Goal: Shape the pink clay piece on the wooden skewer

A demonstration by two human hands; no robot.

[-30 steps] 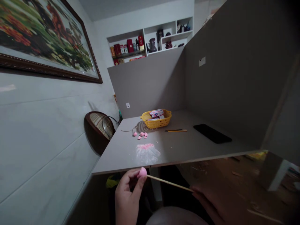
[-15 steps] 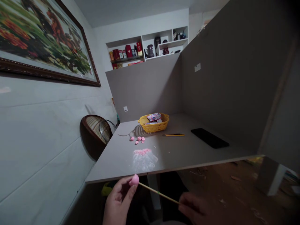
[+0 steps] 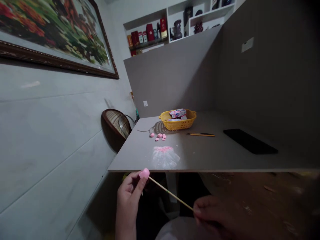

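Note:
My left hand [image 3: 130, 196] pinches a small pink ball of clay [image 3: 144, 173] just below the front edge of the grey desk [image 3: 212, 155]. A thin wooden stick [image 3: 170, 193] is stuck into the ball and slants down to the right. My right hand [image 3: 215, 216] holds the stick's lower end between closed fingers. On the desk lie several small pink clay pieces [image 3: 160, 136] and a clear plastic glove [image 3: 165, 157] with pink crumbs on it.
A yellow basket [image 3: 178, 120] with small boxes stands at the back of the desk. A yellow and black pen [image 3: 201, 134] and a black phone [image 3: 250, 141] lie to the right. Grey partitions close off the back and right. A round fan [image 3: 116, 125] leans by the left wall.
The view has swung left and down. Both hands keep their hold on the ball and the stick, still below the desk edge.

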